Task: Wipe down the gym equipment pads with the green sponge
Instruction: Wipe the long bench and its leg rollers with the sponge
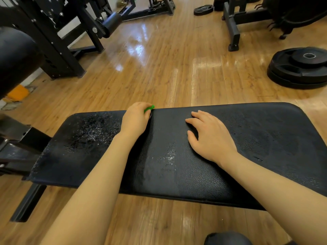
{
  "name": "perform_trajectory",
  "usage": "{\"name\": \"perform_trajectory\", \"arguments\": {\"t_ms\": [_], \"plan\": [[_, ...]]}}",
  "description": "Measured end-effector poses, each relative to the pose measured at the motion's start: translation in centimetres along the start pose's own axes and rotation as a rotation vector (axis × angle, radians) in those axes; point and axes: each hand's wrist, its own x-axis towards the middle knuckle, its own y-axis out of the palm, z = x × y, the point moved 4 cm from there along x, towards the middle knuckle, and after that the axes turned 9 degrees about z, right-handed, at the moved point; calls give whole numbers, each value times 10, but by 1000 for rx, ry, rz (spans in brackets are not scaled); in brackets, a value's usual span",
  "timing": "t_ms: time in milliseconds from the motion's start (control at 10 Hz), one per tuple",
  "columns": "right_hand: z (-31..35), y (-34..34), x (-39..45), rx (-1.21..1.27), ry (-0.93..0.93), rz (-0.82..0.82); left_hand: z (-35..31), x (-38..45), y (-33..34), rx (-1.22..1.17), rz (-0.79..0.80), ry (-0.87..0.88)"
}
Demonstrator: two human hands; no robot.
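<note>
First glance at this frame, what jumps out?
The long black textured bench pad fills the foreground, wet droplets glistening on its left part. At its far edge the left hand grips a bright green sponge; the right hand rests flat mid-pad. Stacked black weight plates lie on the floor, right.

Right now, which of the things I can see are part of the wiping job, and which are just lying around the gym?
Part of the job:
- green sponge, gripped by the left hand
- black bench pad, wet in patches
- right hand, resting flat on the pad

Just lying about:
- stacked weight plates on the floor
- smaller weight plate farther off
- roller pad on the machine
- orange object
</note>
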Motion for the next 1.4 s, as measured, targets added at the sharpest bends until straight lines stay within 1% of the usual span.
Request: {"name": "perform_trajectory", "arguments": {"t_ms": [200,300,400,500,800,900,1000,1100,1200,1300,1400], "plan": [[0,1,0,-3,-4,-1,4,-36,1,-3,-38,73],[-1,0,1,-6,-4,3,5,-77,4,3,-60,98],[0,0,1,-2,-3,-2,4,-112,5,-10,-80,74],[-1,1,1,-5,-5,1,3,-115,5,-23,-78,69],[-1,1,1,0,-10,-16,0,-28,4,-11,-78,27],[0,0,1,-1,-7,-7,-3,-29,3,-12,-75,19],[0,-1,1,-10,-9,0,-2,-53,4,-7,-55,33],[0,-1,2,-9,-9,-2,-2,-95,5,-17,-83,54],[0,-1,2,-14,-5,3,-4,-131,9,-45,-123,38],[1,-2,2,-16,0,11,-4,-134,14,-78,-160,1],[3,-5,0,-9,-2,26,-4,-131,17,-93,-163,-15]]}}
